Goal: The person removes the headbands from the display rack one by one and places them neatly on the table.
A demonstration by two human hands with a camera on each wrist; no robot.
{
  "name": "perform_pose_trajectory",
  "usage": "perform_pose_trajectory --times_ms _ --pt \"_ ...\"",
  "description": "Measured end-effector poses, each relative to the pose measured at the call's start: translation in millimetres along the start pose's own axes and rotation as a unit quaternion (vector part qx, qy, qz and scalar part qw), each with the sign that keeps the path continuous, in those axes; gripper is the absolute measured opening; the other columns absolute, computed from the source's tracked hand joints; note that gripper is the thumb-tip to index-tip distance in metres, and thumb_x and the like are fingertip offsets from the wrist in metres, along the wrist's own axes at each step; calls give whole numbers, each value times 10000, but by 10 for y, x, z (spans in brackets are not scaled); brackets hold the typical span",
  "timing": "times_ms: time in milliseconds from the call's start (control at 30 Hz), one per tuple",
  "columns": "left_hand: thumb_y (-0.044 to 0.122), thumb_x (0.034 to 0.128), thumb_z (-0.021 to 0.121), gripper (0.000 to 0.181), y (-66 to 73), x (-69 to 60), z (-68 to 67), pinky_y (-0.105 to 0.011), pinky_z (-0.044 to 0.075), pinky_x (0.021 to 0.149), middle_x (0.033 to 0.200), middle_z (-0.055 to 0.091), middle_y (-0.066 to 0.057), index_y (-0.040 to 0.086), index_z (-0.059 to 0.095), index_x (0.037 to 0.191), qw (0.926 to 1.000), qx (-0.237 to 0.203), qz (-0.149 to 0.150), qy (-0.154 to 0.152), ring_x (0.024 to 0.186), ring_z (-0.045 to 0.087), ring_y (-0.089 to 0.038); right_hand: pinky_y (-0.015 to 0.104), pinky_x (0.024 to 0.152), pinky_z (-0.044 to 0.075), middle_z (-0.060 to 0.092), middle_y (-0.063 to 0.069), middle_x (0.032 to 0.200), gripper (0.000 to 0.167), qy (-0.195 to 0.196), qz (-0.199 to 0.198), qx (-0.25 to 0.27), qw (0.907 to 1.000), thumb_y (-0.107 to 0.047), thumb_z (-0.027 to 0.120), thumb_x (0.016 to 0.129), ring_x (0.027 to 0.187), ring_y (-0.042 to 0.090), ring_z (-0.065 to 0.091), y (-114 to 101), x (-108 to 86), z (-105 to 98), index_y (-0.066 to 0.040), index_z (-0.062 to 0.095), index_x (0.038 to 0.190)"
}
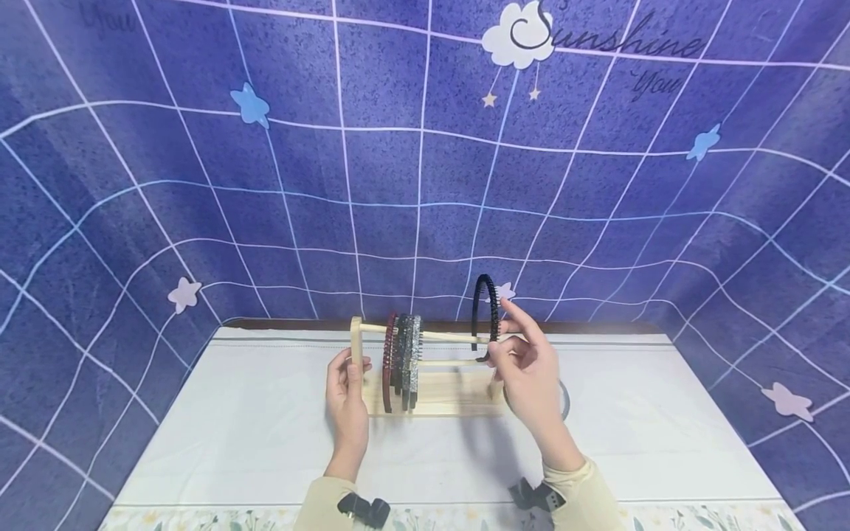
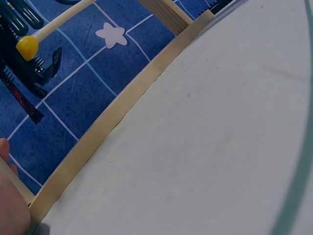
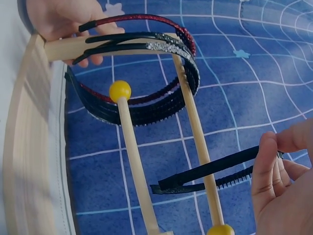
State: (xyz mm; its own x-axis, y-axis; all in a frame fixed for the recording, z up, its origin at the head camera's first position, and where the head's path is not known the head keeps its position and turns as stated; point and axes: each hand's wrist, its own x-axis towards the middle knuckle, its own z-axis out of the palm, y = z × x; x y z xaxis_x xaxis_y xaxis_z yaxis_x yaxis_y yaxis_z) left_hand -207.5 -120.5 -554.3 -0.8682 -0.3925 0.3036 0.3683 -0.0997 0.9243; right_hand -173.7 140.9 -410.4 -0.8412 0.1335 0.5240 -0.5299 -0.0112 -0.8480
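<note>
A wooden headband rack (image 1: 458,404) stands on the white cloth, with two rods running sideways. My left hand (image 1: 347,405) grips its left upright (image 1: 356,339). Several toothed headbands hang together on the rods near that upright: a dark red one (image 1: 388,369), black ones, and a silver glittery one (image 1: 415,354). My right hand (image 1: 534,376) pinches a black toothed headband (image 3: 210,171) between thumb and fingers, near the rods' right end. In the right wrist view this headband seems to straddle one rod (image 3: 195,127). The left wrist view shows only a bit of the left hand (image 2: 10,196).
Yellow balls cap the rod ends, one (image 3: 120,91) beside the hanging headbands and another (image 3: 221,230) near the held headband. A pale round rim (image 1: 565,400) shows partly behind the right hand. Behind the table hangs a blue gridded curtain (image 1: 398,169) with stars.
</note>
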Motion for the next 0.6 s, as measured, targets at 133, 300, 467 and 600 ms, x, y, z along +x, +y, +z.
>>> perform_pose_trajectory --times_ms 133,300,467,600 --pt "223 1218 454 358 12 3 10 -214 508 1129 1277 700 -190 48 538 1519 10000 25 13 -7 1221 695 -257 187 475 536 631 56 1103 666 71 -39 53 10000 229 689 919 675 67 674 -13 10 -50 37 590 1549" --pt "231 1219 448 362 4 8 9 -213 505 1132 1279 698 -179 56 535 1524 10000 44 -27 -12 1223 692 -241 187 484 545 645 50 1101 668 99 -67 67 9999 245 667 912 677 86 676 -18 11 -115 40 593 1543" --pt "241 1220 441 366 -2 5 0 -207 499 1141 1288 690 -189 63 529 1528 10000 50 -34 -26 1211 688 -178 169 490 527 659 34 1070 667 168 -234 104 9995 266 652 895 673 70 670 -25 22 -168 66 595 1528" --pt "240 1221 437 368 -1 5 -5 -202 495 1143 1289 689 -177 65 524 1533 10000 51 -20 -55 1203 683 -143 165 482 517 677 32 1048 678 269 -323 109 9991 281 645 877 657 65 659 -42 34 -202 67 605 1519"
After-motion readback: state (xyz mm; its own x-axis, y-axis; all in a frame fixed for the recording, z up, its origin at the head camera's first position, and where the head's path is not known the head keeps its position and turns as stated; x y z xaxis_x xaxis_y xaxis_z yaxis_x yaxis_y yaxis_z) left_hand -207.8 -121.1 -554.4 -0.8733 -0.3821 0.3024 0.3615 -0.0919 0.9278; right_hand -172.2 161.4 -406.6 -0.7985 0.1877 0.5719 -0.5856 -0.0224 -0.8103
